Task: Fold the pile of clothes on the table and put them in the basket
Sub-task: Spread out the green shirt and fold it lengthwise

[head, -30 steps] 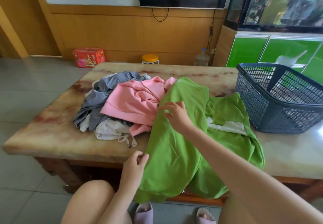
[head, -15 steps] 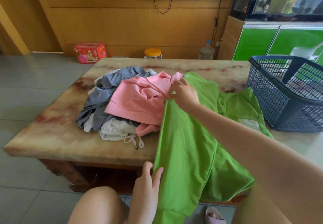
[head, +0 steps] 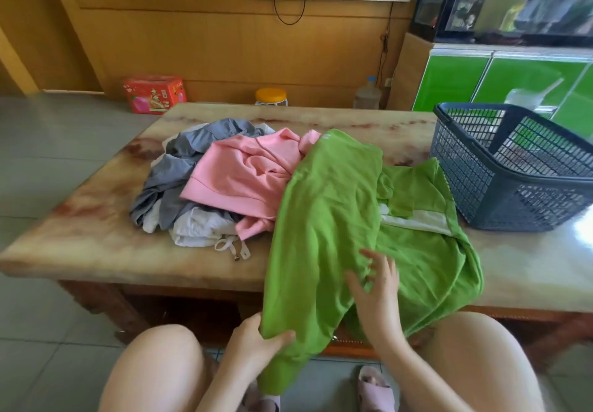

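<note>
At the left hand: fingers pinch the green garment by its hem, below the table edge.
Right of that grip: right hand, fingers spread, has returned from the far fold.
Meaning: one side looks folded over; basket stands far right of it.

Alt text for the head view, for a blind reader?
A seated person's left hand grips the hanging edge of a green garment draped over the near edge of the table; the right hand is open over the cloth. A pile of clothes lies left of it, a dark basket right.
</note>
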Demonstrator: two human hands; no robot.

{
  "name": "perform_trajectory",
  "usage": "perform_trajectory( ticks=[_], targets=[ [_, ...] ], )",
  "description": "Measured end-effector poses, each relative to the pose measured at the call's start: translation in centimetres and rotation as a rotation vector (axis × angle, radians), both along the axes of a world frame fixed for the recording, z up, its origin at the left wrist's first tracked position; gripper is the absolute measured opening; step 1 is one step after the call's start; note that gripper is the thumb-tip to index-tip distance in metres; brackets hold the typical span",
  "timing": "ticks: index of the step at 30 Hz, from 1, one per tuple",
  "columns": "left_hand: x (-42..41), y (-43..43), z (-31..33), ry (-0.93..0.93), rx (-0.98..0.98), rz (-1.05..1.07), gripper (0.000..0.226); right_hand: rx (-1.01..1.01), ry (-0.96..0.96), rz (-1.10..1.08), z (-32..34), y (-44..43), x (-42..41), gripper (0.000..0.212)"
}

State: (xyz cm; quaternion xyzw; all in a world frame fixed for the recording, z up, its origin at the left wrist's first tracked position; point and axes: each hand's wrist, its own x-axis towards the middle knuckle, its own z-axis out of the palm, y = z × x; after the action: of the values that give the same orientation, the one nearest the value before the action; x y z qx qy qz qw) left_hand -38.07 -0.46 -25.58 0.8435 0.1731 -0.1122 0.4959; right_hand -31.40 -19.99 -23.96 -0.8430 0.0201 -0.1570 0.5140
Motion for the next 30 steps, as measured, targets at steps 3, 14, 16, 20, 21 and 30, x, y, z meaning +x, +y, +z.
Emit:
perform_trajectory(
  ticks=[3,14,16,20,21,30],
  targets=[
    [-0.1,0.3,-0.2,0.01,-0.062,-0.008,0.048,0.253,0.243,-0.084,-3.1,0.3,-4.5,0.052],
    [-1.9,0.9,0.8,-0.031,-0.244,0.06,0.06,0.703,0.589,0.154,-3.7,0.5,-7.4,0.02],
    [-2.1,1.1,0.9,0.067,-0.409,-0.017,0.081,0.681,0.518,0.132,-3.5,0.0,-7.9,0.018],
    [-2.3,1.3,0.7,0.075,-0.402,-0.085,0.075,0.607,0.414,0.158,-3.2,-0.4,-8.3,0.015],
    [-2.4,1.3,0.6,0.05,-0.384,-0.075,0.07,0.586,0.383,0.166,-3.1,-0.4,-8.4,0.015],
    [-2.9,0.8,-0.7,-0.168,0.09,-0.065,0.019,0.386,0.346,0.095,-3.7,-0.6,-8.1,0.019]
  ],
)
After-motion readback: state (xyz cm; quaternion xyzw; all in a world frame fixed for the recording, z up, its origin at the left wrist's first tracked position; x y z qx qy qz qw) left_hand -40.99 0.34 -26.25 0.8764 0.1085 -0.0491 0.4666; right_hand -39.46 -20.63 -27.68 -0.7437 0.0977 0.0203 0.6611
